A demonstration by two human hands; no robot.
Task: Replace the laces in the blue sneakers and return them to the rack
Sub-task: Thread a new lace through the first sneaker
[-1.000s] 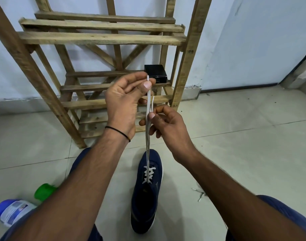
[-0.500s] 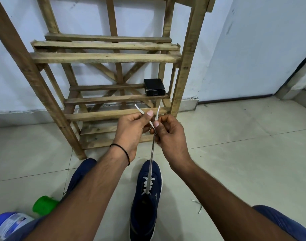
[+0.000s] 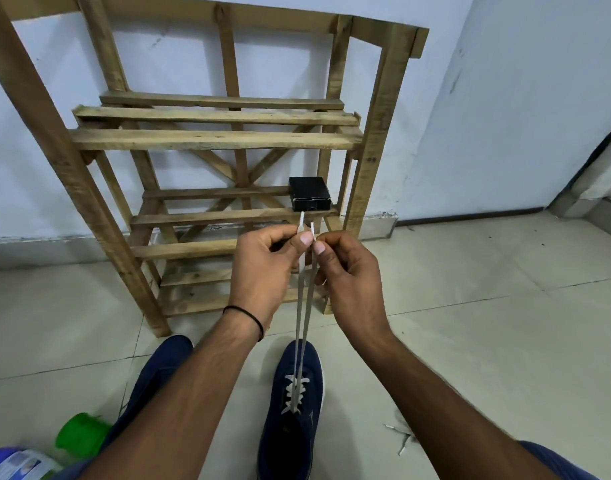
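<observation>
One blue sneaker (image 3: pixel 293 407) lies on the tiled floor between my arms, toe towards the wooden rack (image 3: pixel 214 140). A white lace (image 3: pixel 302 317) is crossed through its lower eyelets, and both strands run taut up to my hands. My left hand (image 3: pixel 262 268) pinches the left strand near its tip between thumb and forefinger. My right hand (image 3: pixel 349 275) pinches the right strand the same way, right beside it. Both lace tips stick up side by side above my fingers. A second blue sneaker (image 3: pixel 151 379) lies to the left, mostly hidden under my left forearm.
A small black box (image 3: pixel 309 194) sits on the rack's middle shelf at the right. A green cap (image 3: pixel 80 434) and a blue-and-white bottle (image 3: pixel 16 464) lie at the bottom left. Small white scraps (image 3: pixel 399 439) lie on the floor to the right. White walls stand behind.
My left hand has come down from well above my right, and both now hold the lace tips level and close together. The view has tilted up, showing more of the rack.
</observation>
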